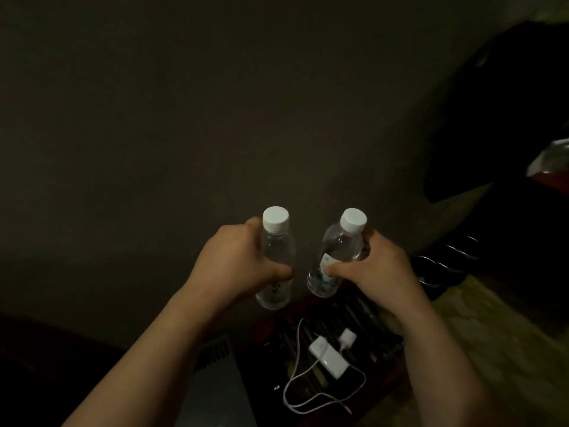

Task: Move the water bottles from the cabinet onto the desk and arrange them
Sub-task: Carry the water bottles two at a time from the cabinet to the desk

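I hold two clear water bottles with white caps, both in the air in front of a dark wall. My left hand (pixel 237 260) is wrapped around the middle of the left bottle (pixel 276 241), which stands nearly upright. My right hand (pixel 374 266) grips the right bottle (pixel 338 251), which leans with its cap to the right. The two bottles are apart, a small gap between them. Neither the cabinet nor a desk top can be made out in the dim light.
Below the bottles lies a dark slatted tray (pixel 338 340) with a white power bank (pixel 328 357), a plug and a looping white cable (pixel 311 396). Dark round objects (pixel 443 260) sit to the right, a large black shape (pixel 508 118) above them.
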Demonstrator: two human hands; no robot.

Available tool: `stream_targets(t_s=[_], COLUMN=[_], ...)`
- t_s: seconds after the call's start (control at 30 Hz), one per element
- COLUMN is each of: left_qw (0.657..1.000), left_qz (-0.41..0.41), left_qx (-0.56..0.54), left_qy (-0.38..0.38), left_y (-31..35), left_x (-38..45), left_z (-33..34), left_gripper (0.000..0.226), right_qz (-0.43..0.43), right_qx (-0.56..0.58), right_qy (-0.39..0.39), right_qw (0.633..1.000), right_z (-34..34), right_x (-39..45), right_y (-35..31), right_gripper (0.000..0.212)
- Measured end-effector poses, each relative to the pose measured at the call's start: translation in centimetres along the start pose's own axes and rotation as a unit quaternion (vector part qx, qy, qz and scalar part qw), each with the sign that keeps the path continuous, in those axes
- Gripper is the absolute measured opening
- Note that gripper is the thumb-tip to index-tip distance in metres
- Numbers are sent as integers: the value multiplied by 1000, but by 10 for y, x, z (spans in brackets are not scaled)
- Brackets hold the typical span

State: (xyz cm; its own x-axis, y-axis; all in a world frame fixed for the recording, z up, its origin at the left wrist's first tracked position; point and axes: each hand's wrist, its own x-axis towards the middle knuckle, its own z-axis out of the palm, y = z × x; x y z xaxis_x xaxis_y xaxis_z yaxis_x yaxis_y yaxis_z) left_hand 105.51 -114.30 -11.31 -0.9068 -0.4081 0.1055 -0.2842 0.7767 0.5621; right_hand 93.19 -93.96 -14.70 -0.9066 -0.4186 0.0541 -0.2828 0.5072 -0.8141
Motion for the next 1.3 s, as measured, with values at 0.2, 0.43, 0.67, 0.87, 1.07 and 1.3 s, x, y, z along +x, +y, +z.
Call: stream_targets(t_s=[0.2,0.43,0.67,0.87,1.07,1.3], left_qw=[993,976,956,940,920,885], left_qz=[112,202,268,306,342,409], left_qx=[-9,-38,-66,-81,-90,-97], left_qy=[-37,-70,-100,-129,-169,-200], left_y=[137,304,450,555,640,725], left_x=[15,19,30,50,85,155], left_z=[48,143,240,308,367,447], left_gripper=[65,65,60,59,57,50], right_qz=[34,58,75,107,131,161], right_qx=[-2,-20,-40,-24,-11,-27], right_qy=[124,188,238,281,328,369], right_qw=[992,980,967,953,935,915], right_z=[-133,-304,-445,-543,-611,-679], right_x=[-34,-72,-95,-103,-96,-49], right_y=[47,126,207,264,321,388], right_gripper=[56,64,60,56,54,58])
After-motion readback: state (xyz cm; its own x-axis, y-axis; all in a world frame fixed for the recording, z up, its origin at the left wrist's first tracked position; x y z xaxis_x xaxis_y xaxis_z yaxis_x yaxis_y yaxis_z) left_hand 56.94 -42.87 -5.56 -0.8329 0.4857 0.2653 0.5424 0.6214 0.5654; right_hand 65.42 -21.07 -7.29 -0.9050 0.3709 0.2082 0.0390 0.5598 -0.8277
